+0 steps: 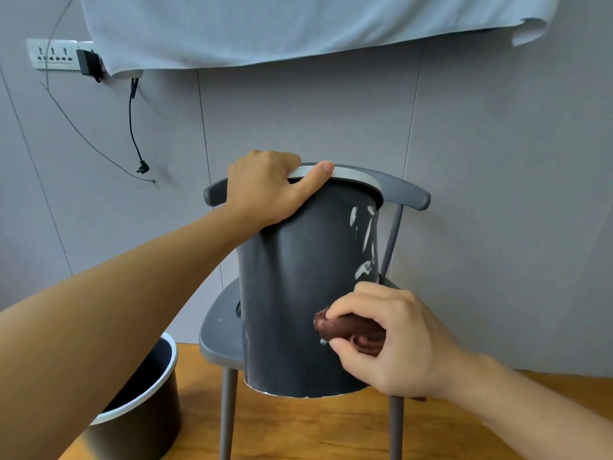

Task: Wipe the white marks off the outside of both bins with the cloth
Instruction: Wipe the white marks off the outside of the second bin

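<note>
A dark grey bin [295,293] with a white rim leans tilted against a grey chair, its base toward me. My left hand [268,190] grips the rim at the top. White marks [363,240] streak the bin's right side. My right hand [394,340] holds a bunched brown cloth [345,328] and presses it against the bin's lower right wall, just below the marks. A second dark bin [139,406] with a white rim stands upright on the floor at the lower left, partly hidden by my left forearm.
The grey chair [219,330] stands on a wooden floor [315,429] against a grey panelled wall. A pale cloth sheet [298,24] hangs above. A power strip [53,54] with a dangling black cable [132,127] is on the wall at the upper left.
</note>
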